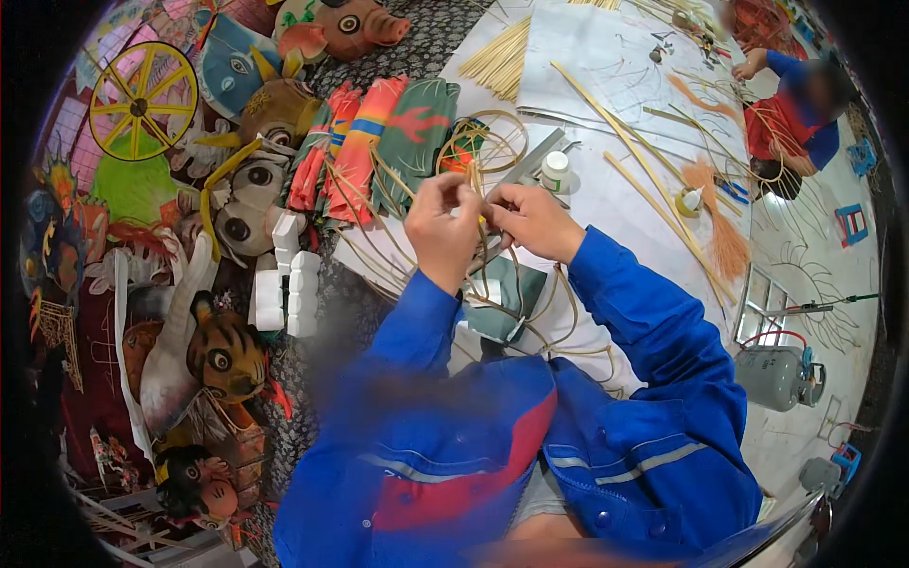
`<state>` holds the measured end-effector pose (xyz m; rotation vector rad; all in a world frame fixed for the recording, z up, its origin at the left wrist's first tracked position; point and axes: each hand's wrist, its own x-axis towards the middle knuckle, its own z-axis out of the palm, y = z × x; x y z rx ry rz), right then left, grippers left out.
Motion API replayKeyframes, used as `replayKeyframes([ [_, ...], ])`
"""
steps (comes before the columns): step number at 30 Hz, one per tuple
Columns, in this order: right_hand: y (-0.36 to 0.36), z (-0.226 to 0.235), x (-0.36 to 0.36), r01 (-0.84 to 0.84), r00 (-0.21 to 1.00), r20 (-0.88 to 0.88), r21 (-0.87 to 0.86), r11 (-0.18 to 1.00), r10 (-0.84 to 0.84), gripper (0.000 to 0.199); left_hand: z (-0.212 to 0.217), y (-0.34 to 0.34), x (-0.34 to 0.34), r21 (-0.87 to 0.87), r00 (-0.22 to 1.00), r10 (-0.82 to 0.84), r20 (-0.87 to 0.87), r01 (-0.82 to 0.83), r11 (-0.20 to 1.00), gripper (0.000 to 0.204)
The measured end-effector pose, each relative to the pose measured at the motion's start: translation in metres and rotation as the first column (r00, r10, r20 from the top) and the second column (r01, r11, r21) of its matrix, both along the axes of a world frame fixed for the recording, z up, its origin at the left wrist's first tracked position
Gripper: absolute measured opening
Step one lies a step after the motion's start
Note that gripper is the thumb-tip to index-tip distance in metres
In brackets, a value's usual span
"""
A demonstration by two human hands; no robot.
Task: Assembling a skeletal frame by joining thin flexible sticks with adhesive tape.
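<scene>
Right now, both hands are pinching the thin strips (475, 170): the left hand (443, 232) has its fingers curled in, and the right hand (530, 220) meets it from the other side, just beside it. The strips are in front of the chest, looping above the hands and trailing below them, over the table (611, 248). A white bottle (556, 174) stands near the right hand. Farther right lie blue-handled pliers (734, 189) and orange fibre (721, 232). Folded green cloth (409, 133) is beyond the left hand.
</scene>
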<state>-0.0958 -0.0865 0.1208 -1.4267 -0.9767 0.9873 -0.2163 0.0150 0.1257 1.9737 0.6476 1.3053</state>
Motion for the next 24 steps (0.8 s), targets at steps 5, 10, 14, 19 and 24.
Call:
replayKeyframes([
  [5,0.003,-0.006,0.004,-0.014,1.000,0.005,-0.005,1.000,0.014,0.021,-0.001,0.012,-0.010,-0.186,0.995,-0.094,-0.023,0.088,0.979,0.029],
  [10,0.005,-0.008,0.005,-0.019,1.000,-0.009,-0.008,1.000,0.019,0.021,-0.001,0.017,-0.001,-0.124,0.961,-0.183,-0.207,0.160,0.979,0.026],
  [14,0.011,-0.006,0.009,0.124,0.992,-0.018,0.078,0.989,-0.123,0.021,-0.007,0.011,-0.003,0.025,0.959,-0.090,-0.268,0.100,0.995,0.021],
  [19,0.017,0.013,0.013,0.093,0.990,0.090,0.186,0.978,-0.111,0.028,-0.010,0.009,-0.012,-0.059,0.973,-0.150,-0.175,0.142,0.988,0.018],
  [24,0.019,0.015,0.011,-0.020,1.000,0.028,0.223,0.975,0.014,0.026,-0.010,0.007,-0.021,-0.038,0.973,-0.133,-0.189,0.128,0.991,0.018],
])
